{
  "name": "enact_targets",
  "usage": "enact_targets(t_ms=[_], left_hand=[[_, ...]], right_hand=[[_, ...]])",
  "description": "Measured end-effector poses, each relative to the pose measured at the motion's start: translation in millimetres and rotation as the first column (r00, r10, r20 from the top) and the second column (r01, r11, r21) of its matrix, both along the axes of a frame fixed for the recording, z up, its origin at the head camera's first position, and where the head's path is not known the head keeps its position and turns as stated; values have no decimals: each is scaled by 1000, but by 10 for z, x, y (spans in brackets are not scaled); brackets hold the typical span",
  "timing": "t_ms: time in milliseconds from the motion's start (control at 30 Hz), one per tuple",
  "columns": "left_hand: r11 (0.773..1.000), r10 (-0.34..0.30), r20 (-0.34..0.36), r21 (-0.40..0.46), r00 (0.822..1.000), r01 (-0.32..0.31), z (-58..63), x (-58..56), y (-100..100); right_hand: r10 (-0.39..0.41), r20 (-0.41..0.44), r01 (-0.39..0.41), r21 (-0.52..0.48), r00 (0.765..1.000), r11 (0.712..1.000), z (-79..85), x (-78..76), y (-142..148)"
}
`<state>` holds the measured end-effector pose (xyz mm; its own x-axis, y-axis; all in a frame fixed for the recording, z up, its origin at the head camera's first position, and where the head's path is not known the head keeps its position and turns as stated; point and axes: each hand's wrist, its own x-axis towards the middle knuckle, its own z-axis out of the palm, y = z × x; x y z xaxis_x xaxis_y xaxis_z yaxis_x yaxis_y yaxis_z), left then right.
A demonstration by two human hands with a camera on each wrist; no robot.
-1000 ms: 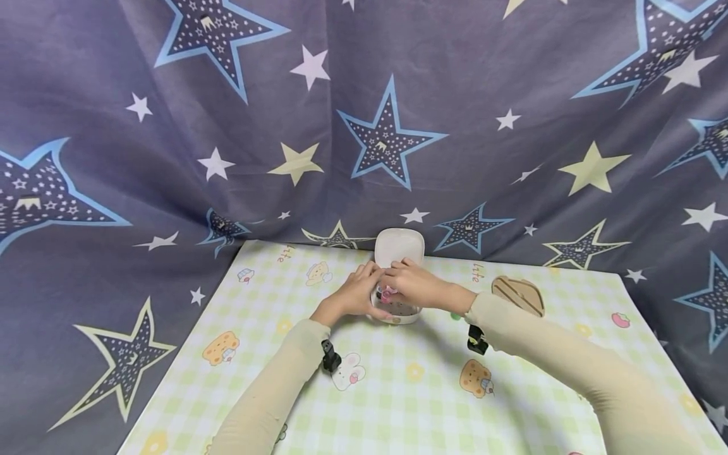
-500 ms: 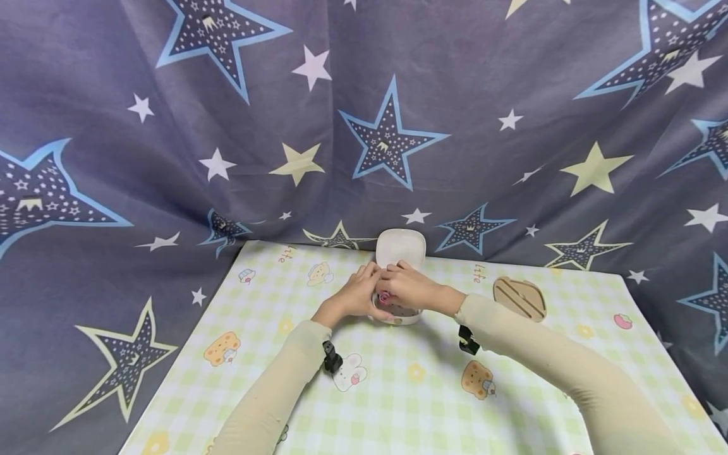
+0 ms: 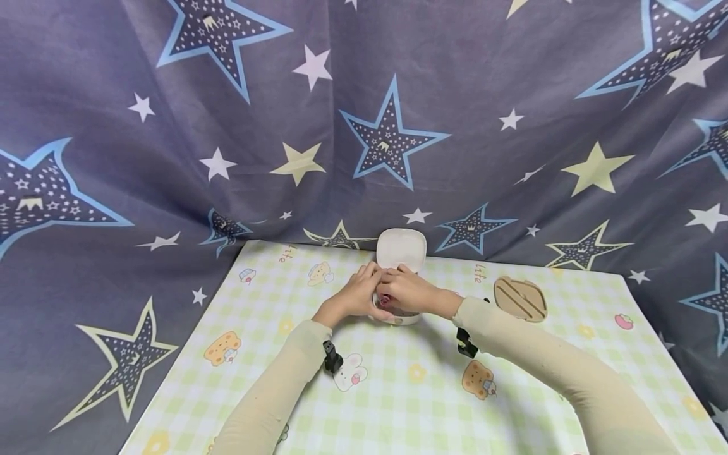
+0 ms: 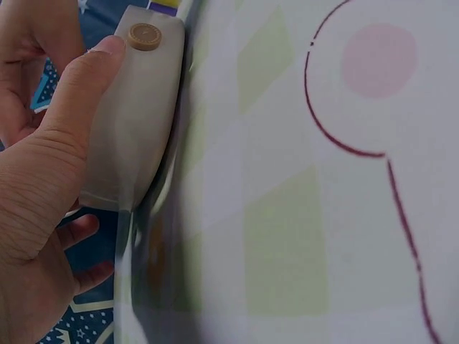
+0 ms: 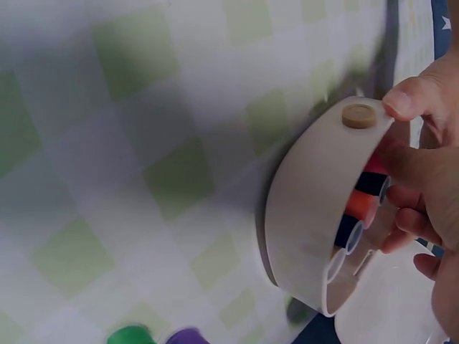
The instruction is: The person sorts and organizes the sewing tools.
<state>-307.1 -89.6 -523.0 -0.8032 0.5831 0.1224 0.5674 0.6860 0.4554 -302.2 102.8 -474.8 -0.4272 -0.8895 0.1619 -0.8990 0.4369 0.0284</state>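
Note:
A white box (image 3: 405, 320) stands toward the table's far edge, its lid (image 3: 401, 248) raised behind it. A round tan button (image 5: 358, 116) sits on its front wall. My left hand (image 3: 357, 294) grips the box from the left, its thumb (image 4: 93, 79) on the front wall by the button. Inside, what look like thread spools lie in a row, among them an orange one (image 5: 361, 203) and a navy one (image 5: 349, 233). My right hand (image 3: 414, 291) reaches into the box, fingers on a pink spool (image 5: 374, 164) at the left end. Its fingertips are partly hidden.
A tan grooved tray (image 3: 520, 299) lies to the right, beyond the right forearm. On the cloth near the box are a green spool (image 5: 131, 335) and a purple spool (image 5: 188, 336). A star-patterned curtain (image 3: 364, 126) hangs right behind the table.
My right hand has moved slightly left and lower into the box with the pink spool, and its forearm has shifted left. My left hand stays on the box.

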Motion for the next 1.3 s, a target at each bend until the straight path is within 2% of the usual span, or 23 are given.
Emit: enact_targets(t_ms=[233,500,867,1133,1300], left_hand=[[1000,4,13,11,1000,-4,-19,-8,2],[999,29,70,44,997,-32,-47,-3,-2],[996,24,122,87,992,-35,-8,28,-26],[995,25,118,93,993,-36,-73,-23,-20],[996,32,143,82,989,-44,-87,-53,-27]], right_hand=[[-6,-3,6,-3,1000,1000,-31,-15,-7],[-9,-15,9,11,1000,1000,-74,-35,-4],[-10,-15,10,14,1000,1000,-76,-43,-6],[-9,-19,9,-11,1000,1000,-50,-33,-9],[-2,-29,2,-6,1000,1000,-30,-46,7]])
